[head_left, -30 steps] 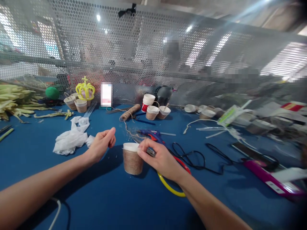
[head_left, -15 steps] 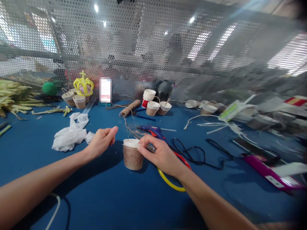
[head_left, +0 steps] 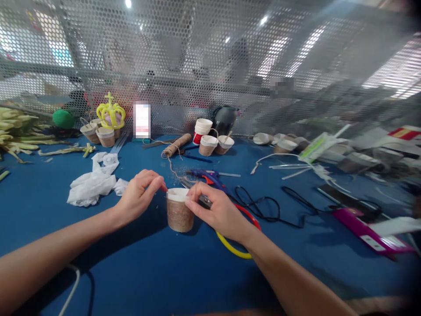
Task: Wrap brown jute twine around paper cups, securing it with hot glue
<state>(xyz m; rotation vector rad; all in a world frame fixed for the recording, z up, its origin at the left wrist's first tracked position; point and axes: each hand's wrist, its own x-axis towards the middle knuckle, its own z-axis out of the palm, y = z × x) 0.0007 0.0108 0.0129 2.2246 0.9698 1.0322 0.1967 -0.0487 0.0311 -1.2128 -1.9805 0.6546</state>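
A small paper cup (head_left: 180,213) wrapped in brown twine stands upright on the blue table (head_left: 131,272), its white rim showing. My right hand (head_left: 210,206) pinches the cup's rim on the right side. At the cup's left, my left hand (head_left: 143,193) has its fingers drawn together near the rim; whether they hold anything is too small to tell. Scissors with red and yellow handles (head_left: 235,252) lie partly under my right hand. Behind the cup is a blue glue gun (head_left: 208,176), and twine runs from a brown roll (head_left: 177,145).
Crumpled white tissue (head_left: 90,186) lies left of my left hand. Several twine-wrapped cups (head_left: 208,145) and a yellow crown (head_left: 111,115) stand at the back before a perforated metal screen (head_left: 184,66). A black cable (head_left: 263,210) and purple object (head_left: 358,224) lie at right.
My left hand has moved right, close to the cup's rim, and its fingers now reach towards it. My right hand keeps its grip on the rim. The view has shifted slightly.
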